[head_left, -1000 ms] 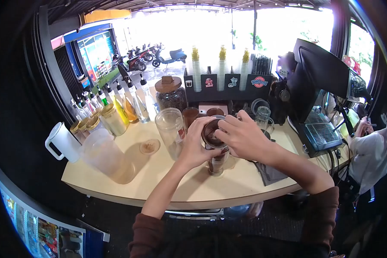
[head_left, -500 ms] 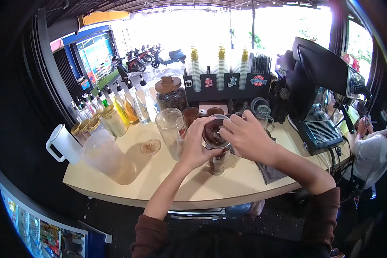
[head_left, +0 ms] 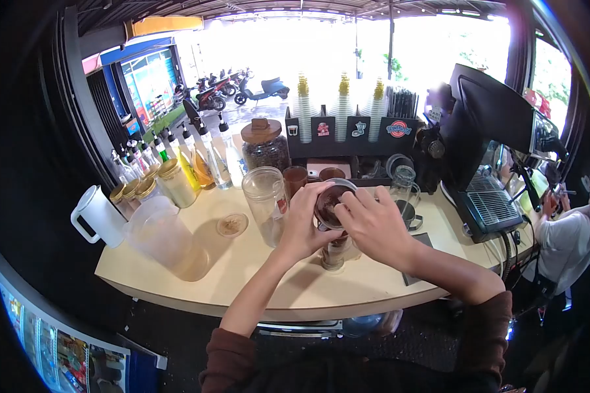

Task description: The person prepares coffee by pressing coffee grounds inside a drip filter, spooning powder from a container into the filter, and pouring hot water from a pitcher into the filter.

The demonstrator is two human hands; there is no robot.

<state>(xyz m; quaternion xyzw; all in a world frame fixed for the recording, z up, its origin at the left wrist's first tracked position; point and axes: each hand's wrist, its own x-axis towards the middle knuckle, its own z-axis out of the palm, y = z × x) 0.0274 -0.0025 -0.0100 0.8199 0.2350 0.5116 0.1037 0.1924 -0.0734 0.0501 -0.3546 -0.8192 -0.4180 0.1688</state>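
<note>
My left hand [head_left: 301,226] is wrapped round a round cup [head_left: 329,201] with dark brown stuff coating its inside. The cup is tilted, its mouth facing me, above a clear glass [head_left: 332,260] on the counter. Dark brown contents show in the upper part of that glass. The fingers of my right hand [head_left: 379,232] are pinched together at the cup's mouth; what they hold is hidden. Just left of my left hand stands a clear open jar [head_left: 261,196], and a round lid [head_left: 233,225] lies on the counter beside it.
On the wooden counter [head_left: 242,291] stand a cloudy plastic pitcher [head_left: 167,242], a white jug [head_left: 99,216], syrup bottles and a coffee bean jar [head_left: 265,154]. A black cup holder [head_left: 349,139] is behind, a glass mug [head_left: 410,203] and machine [head_left: 488,203] to the right. Another person [head_left: 564,236] is far right.
The view has shifted slightly. My right hand has moved lower over the cup's mouth, its fingers more curled. A dark cup by the glass mug now shows more fully.
</note>
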